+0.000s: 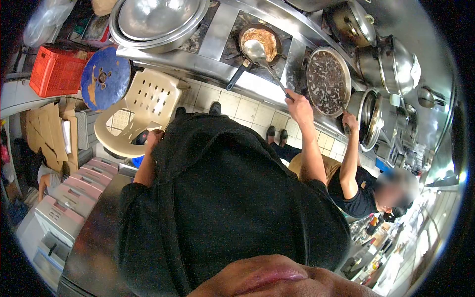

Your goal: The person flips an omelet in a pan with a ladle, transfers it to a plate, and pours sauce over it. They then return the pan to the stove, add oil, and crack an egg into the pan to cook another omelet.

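As I log the head view from my end, the right hand [297, 106] has its fingers wrapped round the end of a long-handled metal ladle [256, 50], arm stretched forward. Ladle bowl is ahead and to the left of that hand, inside a dark pan [242, 37], over reddish-brown food [268, 35] that it partly covers. Pan sits on the stove [213, 37], its dark handle pointing back, to the left of the right hand and apart from it.

Left hand [155, 136] hangs low at the wearer's side, fingers curled; I can't tell whether it grips the small dark object [142, 137] just beside it. From this hand, the pan is well forward and to the right. Just left of it, a beige plastic chair [163, 101]; farther out that way, a blue round disc [101, 81] and a red crate [57, 74]. Well forward of it, large nested metal bowls [158, 20].

Forward and right of the right hand, near it, I get a wide pot [326, 81] of dark liquid with pale bits. A co-worker's hand [350, 122] is to the right of the right hand, by the pot, fingers curled, grip unclear to me. More metal pots [349, 22] stand beyond.
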